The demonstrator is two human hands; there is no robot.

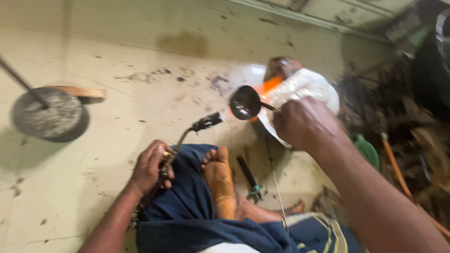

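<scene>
two hands busy: left hand (pixel 151 167) fist round torch (pixel 187 136) grip, right hand (pixel 304 124) fingers pinch ladle (pixel 245 102) handle.

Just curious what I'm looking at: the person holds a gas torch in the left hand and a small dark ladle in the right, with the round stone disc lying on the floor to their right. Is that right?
Not quite. In the head view the round stone disc lies on the floor to the person's left, not right. The rest holds: the left hand grips the gas torch, and the right hand holds the small dark ladle.
</scene>
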